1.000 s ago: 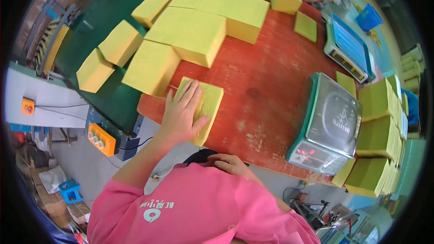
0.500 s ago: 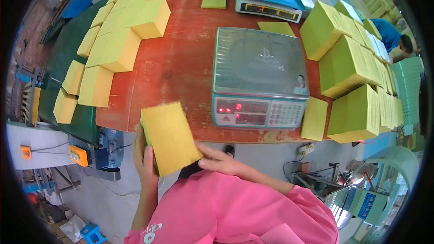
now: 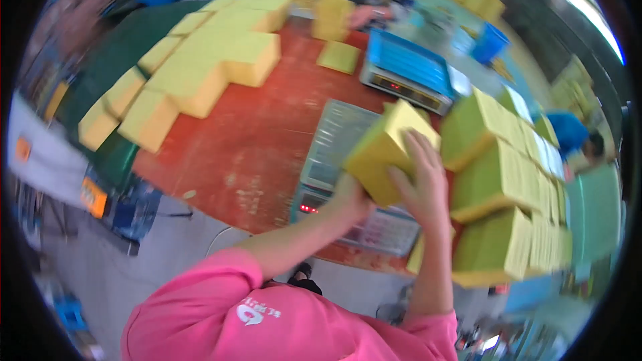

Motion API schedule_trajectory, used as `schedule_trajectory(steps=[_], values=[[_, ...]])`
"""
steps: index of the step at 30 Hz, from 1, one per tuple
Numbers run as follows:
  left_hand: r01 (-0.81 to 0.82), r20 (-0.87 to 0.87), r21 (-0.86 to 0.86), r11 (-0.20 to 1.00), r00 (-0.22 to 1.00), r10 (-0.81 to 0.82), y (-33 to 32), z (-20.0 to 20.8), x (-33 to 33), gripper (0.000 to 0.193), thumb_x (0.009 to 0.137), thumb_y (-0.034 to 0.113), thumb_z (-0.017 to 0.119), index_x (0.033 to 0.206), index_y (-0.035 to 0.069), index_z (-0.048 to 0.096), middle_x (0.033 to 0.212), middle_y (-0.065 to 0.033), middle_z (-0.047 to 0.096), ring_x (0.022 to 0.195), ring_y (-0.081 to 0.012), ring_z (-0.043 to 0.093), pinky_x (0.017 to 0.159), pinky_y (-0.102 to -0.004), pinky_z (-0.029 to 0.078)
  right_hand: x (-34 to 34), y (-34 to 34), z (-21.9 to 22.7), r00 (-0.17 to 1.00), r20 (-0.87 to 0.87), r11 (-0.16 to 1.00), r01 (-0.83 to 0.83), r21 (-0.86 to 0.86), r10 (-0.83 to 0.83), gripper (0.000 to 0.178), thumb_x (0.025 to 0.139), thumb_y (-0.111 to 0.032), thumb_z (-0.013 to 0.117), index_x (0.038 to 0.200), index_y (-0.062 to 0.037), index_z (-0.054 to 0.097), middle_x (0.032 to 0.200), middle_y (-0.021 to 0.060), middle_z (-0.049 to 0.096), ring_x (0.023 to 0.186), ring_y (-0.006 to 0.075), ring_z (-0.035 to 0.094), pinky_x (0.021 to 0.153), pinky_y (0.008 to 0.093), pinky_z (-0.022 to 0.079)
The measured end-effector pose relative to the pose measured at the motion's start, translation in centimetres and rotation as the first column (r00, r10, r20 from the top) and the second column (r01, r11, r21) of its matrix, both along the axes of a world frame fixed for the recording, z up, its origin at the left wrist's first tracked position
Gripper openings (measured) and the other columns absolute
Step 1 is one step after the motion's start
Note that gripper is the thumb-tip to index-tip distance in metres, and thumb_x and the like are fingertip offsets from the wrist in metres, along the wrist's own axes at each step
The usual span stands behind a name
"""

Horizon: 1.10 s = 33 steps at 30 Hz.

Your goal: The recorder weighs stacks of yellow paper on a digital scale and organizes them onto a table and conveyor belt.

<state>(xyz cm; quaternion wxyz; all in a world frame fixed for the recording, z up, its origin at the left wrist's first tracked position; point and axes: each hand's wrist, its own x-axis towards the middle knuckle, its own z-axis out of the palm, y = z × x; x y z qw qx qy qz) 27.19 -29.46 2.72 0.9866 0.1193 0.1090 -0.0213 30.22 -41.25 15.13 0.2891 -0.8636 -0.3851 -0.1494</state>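
Observation:
Over the digital weighing scale I hold a thick block of yellow paper sheets, tilted. My left hand grips it from its near lower edge; part of that hand's fingers is hidden behind the block. On its right side lies my right hand, with the fingers over the end face and the thumb across the front. The block hides part of the scale's pan. Whether it touches the pan I cannot tell. The picture is blurred by motion.
Rows of yellow paper blocks stand at the left of the red table. More stacks rise close to my right hand. Behind is a second scale with a blue tray. Across the table, another person's hand is beside an upright yellow block.
Both my hands have carried the paper block from the table's near edge rightward and away from me, over the scale. My view has shifted, and the other person across the table shows more.

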Motion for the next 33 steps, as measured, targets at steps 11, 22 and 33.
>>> schedule_trajectory(steps=[11, 22, 33], values=[[-0.025, 0.267, 0.837, -0.547, 0.89, 0.368, 34.3, 4.0, -6.8, 0.07, 0.088, 0.047, 0.062, 0.134, -0.003, 0.049, 0.139, -0.0219, 0.05, 0.13, -0.0351, 0.047, 0.109, -0.0491, 0.036, -4.7, 7.0, 4.0, 0.954, 0.239, 0.887, 0.262, -0.38, -0.18, 0.065, 0.073, -0.011, 0.061, 0.136, -0.0032, 0.049, 0.144, 0.0198, 0.045, 0.139, 0.0419, 0.033, 0.114, 0.0531, 0.024], [0.101, 0.121, 0.433, -0.896, 0.978, 0.169, 47.6, -0.4, -4.3, 0.093, 0.069, 0.046, 0.075, 0.139, -0.005, 0.04, 0.148, -0.0286, 0.032, 0.141, -0.0408, 0.027, 0.117, -0.0526, 0.02, 2.9, 43.7, -3.1, 0.881, 0.015, 0.876, -0.472, 0.101, 0.473, 0.045, 0.081, -0.009, 0.067, 0.125, -0.0034, 0.058, 0.128, 0.0187, 0.058, 0.125, 0.0413, 0.048, 0.104, 0.0485, 0.038], [0.065, 0.077, 0.763, -0.643, 0.978, 0.191, 44.4, 1.5, -19.4, 0.084, 0.073, 0.014, 0.074, 0.145, -0.001, 0.034, 0.15, -0.0213, 0.035, 0.142, -0.0333, 0.031, 0.117, -0.0438, 0.024, -1.6, 38.2, -10.4, 0.776, -0.555, 0.882, -0.447, -0.148, 0.3, 0.058, 0.09, -0.032, 0.06, 0.136, -0.0013, 0.043, 0.112, 0.026, 0.062, 0.105, 0.0416, 0.06, 0.089, 0.0469, 0.048]])
